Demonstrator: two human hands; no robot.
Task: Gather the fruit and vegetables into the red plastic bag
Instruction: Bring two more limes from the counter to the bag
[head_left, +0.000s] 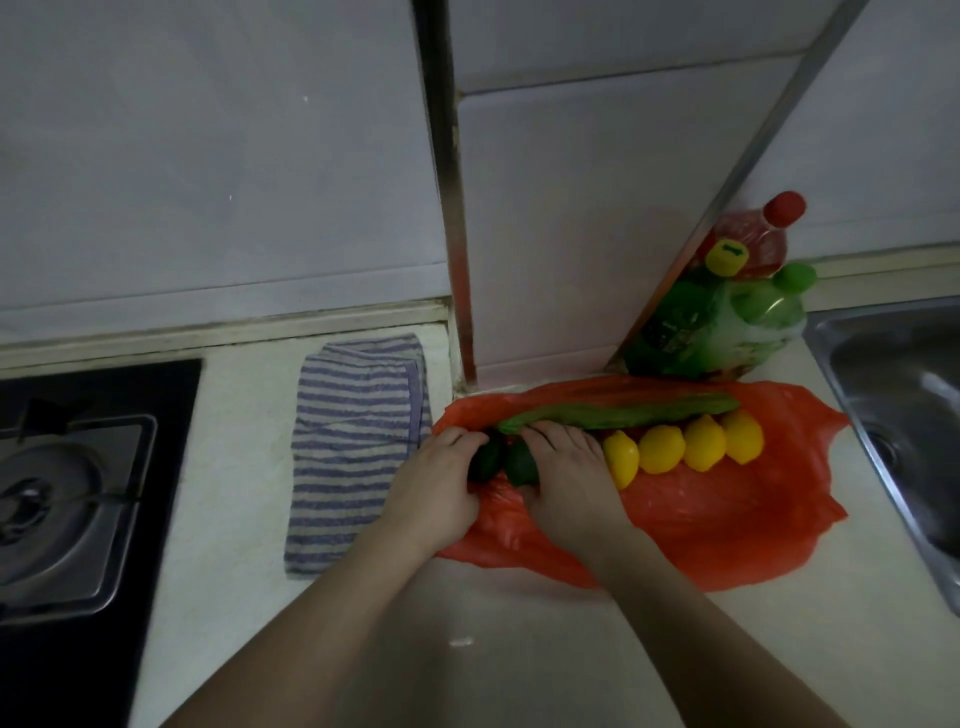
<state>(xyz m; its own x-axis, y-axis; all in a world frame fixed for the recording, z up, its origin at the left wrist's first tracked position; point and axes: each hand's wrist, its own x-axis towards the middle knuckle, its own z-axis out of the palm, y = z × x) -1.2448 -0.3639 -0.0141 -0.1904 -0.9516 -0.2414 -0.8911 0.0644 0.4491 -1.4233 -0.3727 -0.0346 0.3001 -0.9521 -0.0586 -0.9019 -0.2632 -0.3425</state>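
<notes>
I look down at a pale worktop (467, 649) with both forearms reaching forward. My left hand (431, 493) curls its fingers round the left dark green fruit (485, 460). My right hand (571, 483) curls over the right dark green fruit (519, 462) just beside it. Both fruits lie on the left end of the red plastic bag (727, 519), which is spread flat on the worktop. Four yellow lemons (660, 449) sit in a row on the bag to the right of my hands. A long green vegetable (623, 413) lies behind them. A striped cloth (353, 441) lies left of the bag, then a gas hob (67, 493). A steel sink (893, 389) is on the right, and bottles (717, 322) stand against the tiled wall (208, 156).
</notes>
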